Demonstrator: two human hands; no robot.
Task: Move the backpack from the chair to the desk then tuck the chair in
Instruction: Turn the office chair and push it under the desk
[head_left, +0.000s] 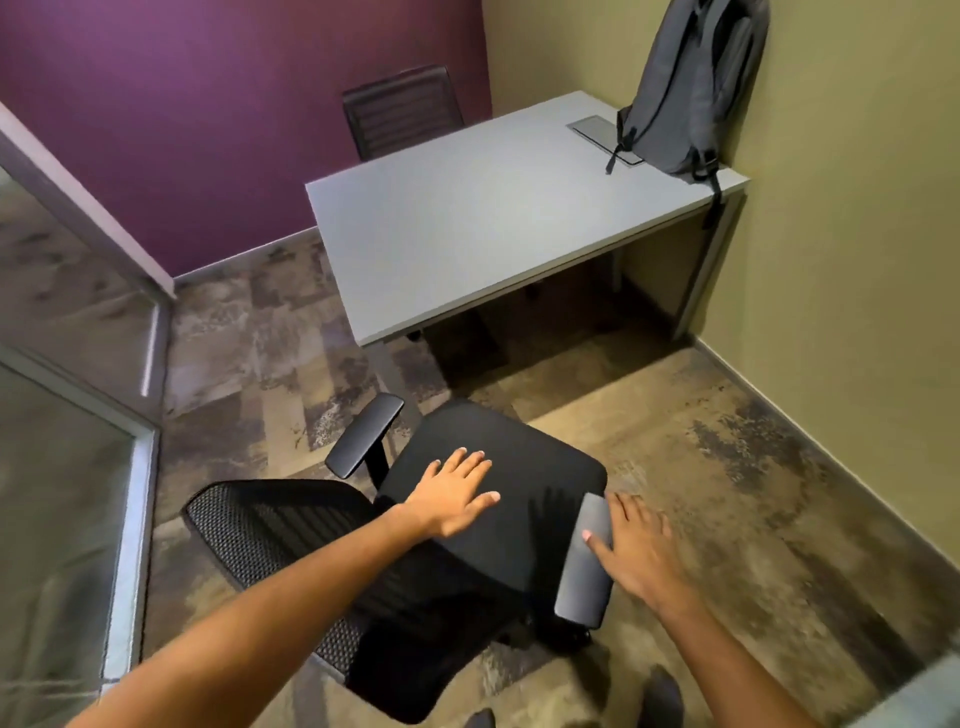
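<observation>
Head view: the grey backpack (691, 88) stands upright on the far right corner of the grey table (467, 223), leaning against the olive wall (852, 208), with one strap hanging over the table's right edge. Just beside it a recessed cable hatch (597, 132) sits in the tabletop. The rest of the table surface is bare up to its near and left edges.

The black office chair (493, 499) stands on the carpet (727, 467), well apart from the table's near edge and turned at an angle, its mesh backrest (270, 530) toward the lower left. Open carpet lies between the seat's front edge and the table, and the space under the table is dark and open between its legs.

The left hand (452, 493) lies flat on the seat, fingers spread and released, grasping nothing. The right hand (634, 551) rests at the right armrest (587, 561), fingers extended and loose, the thumb touching the pad, not closed around it.

A second black chair (402, 111) sits at the table's far edge against the purple wall (208, 104). A glass partition (67, 415) bounds the left side.
</observation>
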